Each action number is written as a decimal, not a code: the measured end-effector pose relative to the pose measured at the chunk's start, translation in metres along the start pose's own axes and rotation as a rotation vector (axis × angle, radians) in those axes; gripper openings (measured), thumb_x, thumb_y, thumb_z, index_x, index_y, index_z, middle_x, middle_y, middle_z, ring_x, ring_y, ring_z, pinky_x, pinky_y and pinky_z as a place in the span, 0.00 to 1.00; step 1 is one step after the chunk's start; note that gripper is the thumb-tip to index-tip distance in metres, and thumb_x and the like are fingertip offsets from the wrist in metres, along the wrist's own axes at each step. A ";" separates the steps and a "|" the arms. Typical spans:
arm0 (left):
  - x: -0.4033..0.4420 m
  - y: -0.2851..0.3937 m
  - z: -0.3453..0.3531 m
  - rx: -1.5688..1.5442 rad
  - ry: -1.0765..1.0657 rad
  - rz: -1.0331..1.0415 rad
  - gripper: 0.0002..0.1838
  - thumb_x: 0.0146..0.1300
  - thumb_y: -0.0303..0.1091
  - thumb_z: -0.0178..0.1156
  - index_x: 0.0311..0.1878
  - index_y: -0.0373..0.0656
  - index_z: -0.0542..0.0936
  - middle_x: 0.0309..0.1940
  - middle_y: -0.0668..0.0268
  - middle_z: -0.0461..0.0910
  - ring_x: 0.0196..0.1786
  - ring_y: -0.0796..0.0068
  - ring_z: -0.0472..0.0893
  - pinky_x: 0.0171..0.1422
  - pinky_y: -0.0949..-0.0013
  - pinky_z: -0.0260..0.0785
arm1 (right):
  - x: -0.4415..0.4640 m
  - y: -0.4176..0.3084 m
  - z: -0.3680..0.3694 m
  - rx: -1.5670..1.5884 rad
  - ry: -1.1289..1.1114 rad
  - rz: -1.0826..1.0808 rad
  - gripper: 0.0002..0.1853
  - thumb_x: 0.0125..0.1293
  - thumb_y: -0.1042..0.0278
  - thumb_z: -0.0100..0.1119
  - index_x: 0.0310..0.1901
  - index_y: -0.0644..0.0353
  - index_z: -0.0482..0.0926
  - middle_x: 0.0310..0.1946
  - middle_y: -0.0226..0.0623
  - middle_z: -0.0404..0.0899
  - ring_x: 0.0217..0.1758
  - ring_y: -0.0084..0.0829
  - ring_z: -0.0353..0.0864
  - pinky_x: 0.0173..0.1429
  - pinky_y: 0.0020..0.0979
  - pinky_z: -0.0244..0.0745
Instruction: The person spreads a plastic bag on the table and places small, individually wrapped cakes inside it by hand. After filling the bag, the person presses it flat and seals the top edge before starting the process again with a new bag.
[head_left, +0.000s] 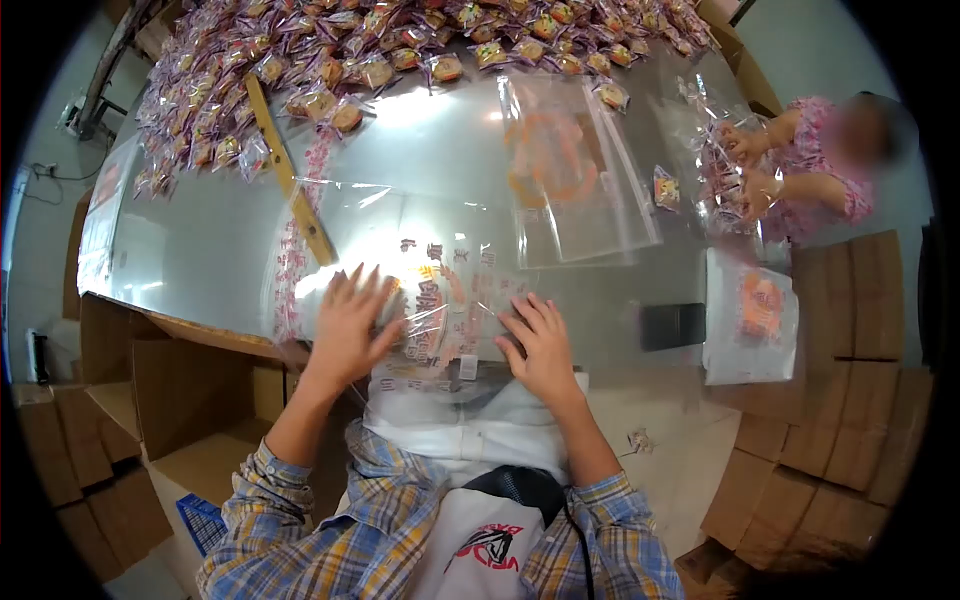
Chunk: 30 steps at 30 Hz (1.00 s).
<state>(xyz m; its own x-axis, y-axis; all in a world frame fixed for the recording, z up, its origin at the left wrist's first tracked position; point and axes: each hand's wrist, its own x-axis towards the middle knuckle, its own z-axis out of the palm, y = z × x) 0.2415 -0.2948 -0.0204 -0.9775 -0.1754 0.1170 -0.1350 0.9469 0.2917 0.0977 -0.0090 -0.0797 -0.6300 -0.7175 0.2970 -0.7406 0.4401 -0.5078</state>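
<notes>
A clear plastic bag [430, 300] with red and orange printing lies flat over the front edge of the metal table, its lower part hanging toward my lap. My left hand [352, 325] rests on the bag's left side, fingers spread. On its right side lies my right hand [538, 345], fingers apart and flat on the film. Neither hand grips anything. Just beyond my left hand, a wooden strip [290, 185] lies slantwise on the table.
Many small wrapped snacks [300, 60] are heaped along the far side. Another clear bag [570, 180] lies right of centre. A dark phone-like slab [672, 327] and a stack of printed bags [750, 320] sit at right, near another person's hands [750, 165]. Cardboard boxes [850, 300] flank the table.
</notes>
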 end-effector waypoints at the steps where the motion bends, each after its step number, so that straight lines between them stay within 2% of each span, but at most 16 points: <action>1: -0.007 -0.012 -0.005 0.058 0.032 -0.060 0.35 0.70 0.50 0.66 0.74 0.42 0.74 0.75 0.50 0.70 0.81 0.45 0.63 0.84 0.39 0.49 | -0.004 -0.003 0.002 0.064 -0.015 0.009 0.15 0.63 0.65 0.69 0.51 0.54 0.87 0.62 0.39 0.81 0.69 0.45 0.75 0.74 0.53 0.65; 3: -0.014 -0.036 -0.016 0.176 0.113 -0.172 0.38 0.69 0.49 0.67 0.77 0.41 0.70 0.78 0.48 0.65 0.82 0.43 0.61 0.84 0.38 0.48 | -0.004 -0.005 -0.001 0.179 -0.034 0.020 0.11 0.58 0.70 0.70 0.44 0.53 0.88 0.57 0.36 0.83 0.64 0.43 0.78 0.68 0.50 0.71; 6: -0.032 -0.074 -0.029 0.148 0.234 -0.331 0.44 0.65 0.46 0.73 0.80 0.42 0.65 0.82 0.48 0.58 0.83 0.42 0.58 0.84 0.41 0.50 | 0.011 -0.025 -0.027 0.011 0.018 -0.301 0.13 0.52 0.73 0.70 0.41 0.50 0.88 0.54 0.31 0.84 0.59 0.38 0.79 0.63 0.46 0.72; 9: -0.034 -0.067 -0.058 -0.076 0.240 -0.208 0.49 0.60 0.42 0.77 0.80 0.40 0.64 0.83 0.48 0.56 0.83 0.42 0.58 0.84 0.45 0.52 | 0.045 -0.048 -0.076 -0.090 0.068 -0.511 0.14 0.48 0.70 0.73 0.40 0.48 0.89 0.54 0.30 0.84 0.57 0.38 0.80 0.61 0.45 0.74; 10: -0.028 -0.049 -0.073 -0.134 0.224 -0.167 0.50 0.56 0.39 0.80 0.79 0.39 0.65 0.81 0.48 0.60 0.82 0.44 0.60 0.84 0.49 0.54 | 0.056 -0.053 -0.092 -0.057 0.086 -0.554 0.14 0.48 0.70 0.73 0.39 0.47 0.88 0.55 0.29 0.84 0.59 0.37 0.80 0.62 0.45 0.73; 13: -0.012 -0.034 -0.084 -0.326 0.202 -0.036 0.49 0.56 0.40 0.79 0.79 0.40 0.66 0.78 0.49 0.66 0.81 0.45 0.64 0.83 0.50 0.56 | 0.093 -0.057 -0.143 -0.012 0.162 -0.713 0.14 0.47 0.70 0.73 0.38 0.43 0.86 0.60 0.28 0.83 0.63 0.37 0.79 0.65 0.46 0.72; 14: -0.007 -0.032 -0.083 -0.352 0.226 -0.061 0.46 0.58 0.39 0.78 0.78 0.40 0.67 0.76 0.49 0.70 0.80 0.47 0.66 0.83 0.50 0.57 | 0.105 -0.056 -0.161 -0.039 0.199 -0.773 0.14 0.46 0.69 0.74 0.37 0.43 0.86 0.61 0.29 0.83 0.64 0.38 0.78 0.66 0.48 0.71; 17: 0.007 -0.033 -0.080 -0.159 0.216 0.084 0.47 0.60 0.37 0.77 0.79 0.38 0.65 0.77 0.50 0.68 0.79 0.47 0.66 0.82 0.53 0.58 | 0.150 -0.062 -0.211 -0.158 0.257 -0.801 0.12 0.46 0.71 0.73 0.33 0.44 0.85 0.63 0.32 0.82 0.70 0.42 0.76 0.69 0.50 0.69; 19: 0.013 -0.031 -0.062 -0.265 0.168 0.092 0.44 0.62 0.40 0.74 0.78 0.37 0.66 0.75 0.49 0.70 0.77 0.45 0.68 0.82 0.51 0.59 | 0.178 -0.062 -0.221 -0.288 0.301 -0.815 0.11 0.46 0.72 0.73 0.32 0.45 0.85 0.63 0.34 0.82 0.70 0.43 0.76 0.70 0.49 0.69; 21: 0.015 -0.023 -0.052 -0.303 0.063 0.042 0.43 0.64 0.42 0.73 0.78 0.37 0.66 0.74 0.49 0.71 0.75 0.43 0.69 0.81 0.50 0.59 | 0.209 -0.065 -0.220 -0.420 0.364 -0.801 0.10 0.46 0.73 0.73 0.31 0.46 0.85 0.60 0.34 0.82 0.68 0.42 0.77 0.69 0.47 0.70; 22: 0.016 -0.022 -0.045 -0.291 0.035 0.010 0.42 0.66 0.49 0.69 0.77 0.37 0.66 0.70 0.44 0.74 0.73 0.40 0.71 0.82 0.45 0.56 | 0.228 -0.061 -0.213 -0.360 0.388 -0.780 0.09 0.47 0.73 0.72 0.31 0.48 0.85 0.58 0.35 0.83 0.64 0.43 0.79 0.68 0.46 0.71; 24: 0.013 -0.025 -0.030 -0.150 -0.047 -0.037 0.32 0.67 0.46 0.68 0.69 0.39 0.75 0.58 0.51 0.81 0.68 0.48 0.77 0.81 0.45 0.58 | 0.259 -0.042 -0.182 -0.244 0.431 -0.728 0.08 0.49 0.74 0.71 0.32 0.51 0.86 0.54 0.37 0.83 0.58 0.43 0.82 0.66 0.46 0.73; 25: 0.010 -0.023 -0.026 -0.094 -0.114 -0.083 0.27 0.67 0.45 0.68 0.65 0.40 0.79 0.54 0.56 0.83 0.66 0.53 0.78 0.80 0.45 0.59 | 0.269 -0.039 -0.161 -0.230 0.356 -0.627 0.11 0.53 0.74 0.70 0.39 0.52 0.86 0.52 0.40 0.82 0.54 0.45 0.83 0.63 0.47 0.75; 26: 0.006 -0.025 -0.021 -0.088 -0.081 -0.056 0.24 0.67 0.44 0.68 0.62 0.41 0.81 0.54 0.57 0.83 0.66 0.55 0.79 0.80 0.44 0.58 | 0.275 -0.040 -0.139 -0.215 0.286 -0.525 0.14 0.57 0.74 0.68 0.47 0.54 0.86 0.51 0.42 0.81 0.50 0.46 0.84 0.61 0.48 0.77; 29: -0.003 -0.040 -0.019 -0.075 -0.005 -0.009 0.18 0.67 0.41 0.68 0.54 0.42 0.85 0.53 0.60 0.84 0.65 0.61 0.79 0.81 0.43 0.58 | 0.254 -0.058 -0.088 -0.346 0.120 -0.148 0.24 0.64 0.70 0.65 0.63 0.57 0.78 0.53 0.48 0.79 0.47 0.48 0.85 0.58 0.50 0.80; 30: -0.007 -0.043 -0.020 -0.085 -0.001 -0.021 0.17 0.66 0.41 0.68 0.53 0.42 0.85 0.53 0.60 0.84 0.65 0.61 0.79 0.80 0.43 0.58 | 0.238 -0.056 -0.076 -0.322 0.128 -0.160 0.27 0.66 0.68 0.64 0.67 0.59 0.74 0.55 0.50 0.79 0.49 0.50 0.85 0.59 0.50 0.80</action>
<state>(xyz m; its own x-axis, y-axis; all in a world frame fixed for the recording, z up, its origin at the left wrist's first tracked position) 0.2572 -0.3398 -0.0152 -0.9749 -0.1942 0.1088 -0.1410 0.9170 0.3732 -0.0280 -0.1632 0.0810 -0.5093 -0.7269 0.4607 -0.8547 0.4898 -0.1722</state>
